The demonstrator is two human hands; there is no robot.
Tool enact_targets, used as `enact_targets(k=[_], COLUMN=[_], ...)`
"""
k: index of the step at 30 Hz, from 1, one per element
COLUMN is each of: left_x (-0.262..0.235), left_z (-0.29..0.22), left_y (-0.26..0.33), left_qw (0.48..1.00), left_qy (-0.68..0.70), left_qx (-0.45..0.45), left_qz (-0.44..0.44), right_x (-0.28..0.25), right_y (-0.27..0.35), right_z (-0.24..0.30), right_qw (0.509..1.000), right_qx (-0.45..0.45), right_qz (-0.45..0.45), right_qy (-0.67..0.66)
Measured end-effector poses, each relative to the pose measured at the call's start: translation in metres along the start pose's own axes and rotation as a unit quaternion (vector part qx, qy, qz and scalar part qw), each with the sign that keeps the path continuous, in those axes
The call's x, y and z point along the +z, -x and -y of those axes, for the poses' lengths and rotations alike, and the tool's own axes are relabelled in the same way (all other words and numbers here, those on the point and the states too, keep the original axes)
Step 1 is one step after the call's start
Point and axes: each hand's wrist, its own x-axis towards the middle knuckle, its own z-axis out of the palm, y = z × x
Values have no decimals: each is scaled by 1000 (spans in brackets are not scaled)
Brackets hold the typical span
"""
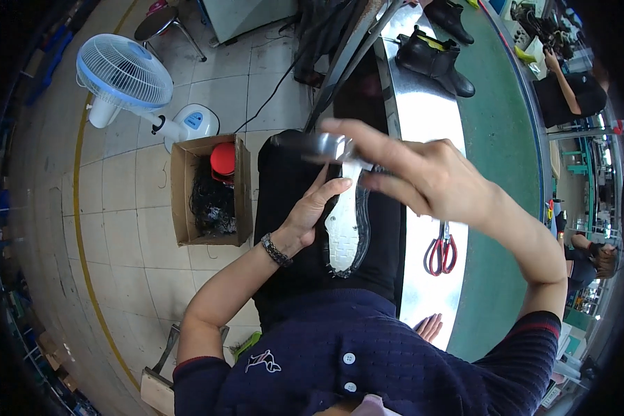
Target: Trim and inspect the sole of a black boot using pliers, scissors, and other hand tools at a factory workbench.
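A black shoe (pixel 347 229), its white sole facing up, is being held over the lap beside the steel desk (pixel 423 118), steadied by the left hand (pixel 312 208) with fingers curled against its side and gripped at the heel by the right hand (pixel 430 177), red-handled scissors (pixel 442 251) lying nearby.

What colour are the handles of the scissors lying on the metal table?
Red: the scissors show best in the head view, on the metal table.
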Motion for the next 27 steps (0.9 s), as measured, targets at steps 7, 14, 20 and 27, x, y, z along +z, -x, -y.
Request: enact_targets(k=[7, 14, 20, 27], left_x=[2, 5, 1, -2], left_z=[-5, -10, -11, -9], left_y=[-2, -8, -1, 4], left_qw=[1000, 1000, 1000, 1000], left_qy=[1, 9, -8, 4], left_qx=[-9, 4, -10, -10], left_qz=[2, 22, 14, 0], right_x=[14, 38, 39, 33], right_y=[-10, 7, 18, 15], right_z=[-43, -60, -40, -30], right_qw=[971, 967, 998, 973], right_qx=[47, 190, 38, 128], right_qz=[157, 145, -44, 153], right_qy=[175, 93, 14, 119])
